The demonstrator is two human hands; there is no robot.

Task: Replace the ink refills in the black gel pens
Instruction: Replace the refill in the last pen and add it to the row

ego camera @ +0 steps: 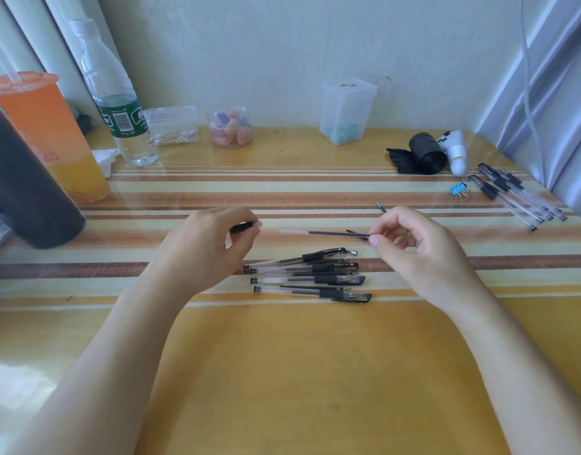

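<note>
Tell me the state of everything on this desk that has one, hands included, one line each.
Left hand: grips a black pen part.
Right hand: pinches a thin refill, roughly level.
Middle pens: lying flat, side by side.
Right pens: lying flat in a bunch.
Water bottle: upright, capped.
Orange drink: upright, straw in.

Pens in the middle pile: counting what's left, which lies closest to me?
The lowest pen, its cap pointing right; the other three lie beyond it.
</note>
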